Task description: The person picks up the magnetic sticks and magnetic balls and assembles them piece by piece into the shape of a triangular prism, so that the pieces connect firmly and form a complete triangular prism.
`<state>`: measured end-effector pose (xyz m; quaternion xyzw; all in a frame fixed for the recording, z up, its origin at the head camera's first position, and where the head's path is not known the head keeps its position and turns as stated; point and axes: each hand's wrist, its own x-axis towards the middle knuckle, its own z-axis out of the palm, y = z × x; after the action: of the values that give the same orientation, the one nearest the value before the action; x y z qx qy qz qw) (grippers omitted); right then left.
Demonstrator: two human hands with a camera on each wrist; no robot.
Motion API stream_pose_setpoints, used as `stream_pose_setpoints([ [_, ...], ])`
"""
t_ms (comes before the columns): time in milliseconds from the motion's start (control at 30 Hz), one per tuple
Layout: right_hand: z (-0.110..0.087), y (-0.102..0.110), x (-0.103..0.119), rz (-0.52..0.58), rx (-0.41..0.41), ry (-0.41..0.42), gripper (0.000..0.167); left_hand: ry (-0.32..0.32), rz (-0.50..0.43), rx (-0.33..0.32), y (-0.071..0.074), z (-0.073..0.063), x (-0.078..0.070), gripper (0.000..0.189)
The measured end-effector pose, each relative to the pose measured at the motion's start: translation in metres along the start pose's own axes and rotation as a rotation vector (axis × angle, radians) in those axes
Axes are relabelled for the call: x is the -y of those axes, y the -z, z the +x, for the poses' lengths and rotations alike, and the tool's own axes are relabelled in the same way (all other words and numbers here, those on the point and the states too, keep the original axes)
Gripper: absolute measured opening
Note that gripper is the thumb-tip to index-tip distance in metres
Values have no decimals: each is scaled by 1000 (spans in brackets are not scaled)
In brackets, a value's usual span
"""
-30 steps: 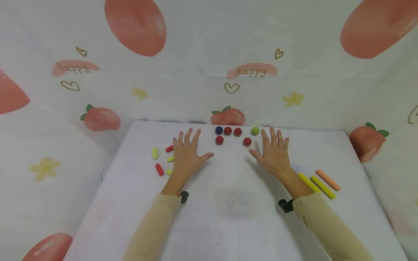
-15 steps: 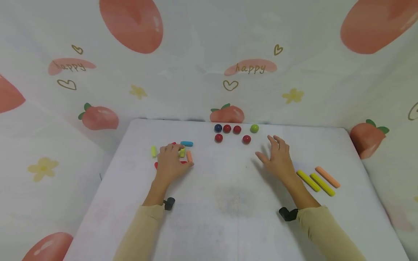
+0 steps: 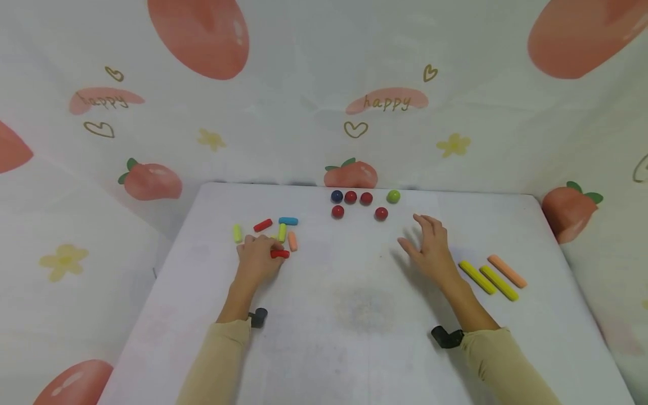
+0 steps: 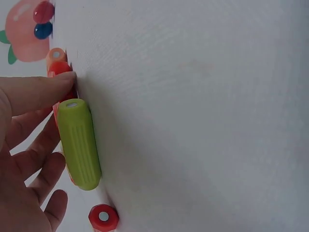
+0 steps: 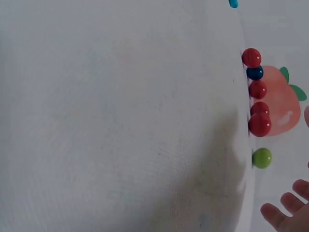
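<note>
Toward the left edge of the table (image 3: 369,365), the left hand (image 3: 256,260) pinches a red stick (image 3: 281,254); nearer the right edge, the right hand (image 3: 433,251) hovers, loosely spread, gripping nothing.

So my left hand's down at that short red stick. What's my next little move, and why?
I'd probably lift the red stick straight up: your left hand seems to pinch it, and a green stick lies close by, so dragging sideways might nudge that.

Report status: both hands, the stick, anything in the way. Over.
Left hand pinches a red stick. Right hand open, holding nothing. Green stick close by, may crowd the grip.
</note>
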<state>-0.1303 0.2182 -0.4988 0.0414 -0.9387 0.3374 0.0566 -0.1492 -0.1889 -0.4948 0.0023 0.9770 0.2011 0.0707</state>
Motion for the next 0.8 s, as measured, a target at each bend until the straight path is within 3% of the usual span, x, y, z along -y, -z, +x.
stream_pose_setpoints([
  [233, -2, 1, 4, 39, 31, -32, 72, -42, -3, 13, 6, -2, -4, 27],
  [367, 1, -3, 2, 74, 31, -34, 70, -63, -95, 47, 9, -8, -14, 32],
  [567, 19, -8, 2, 136, 58, -72, 64, -100, -289, 143, 2, -9, -44, 27],
  [800, 53, -14, 5, 153, 92, -53, 53, -177, -340, 204, -14, 5, -83, 22],
])
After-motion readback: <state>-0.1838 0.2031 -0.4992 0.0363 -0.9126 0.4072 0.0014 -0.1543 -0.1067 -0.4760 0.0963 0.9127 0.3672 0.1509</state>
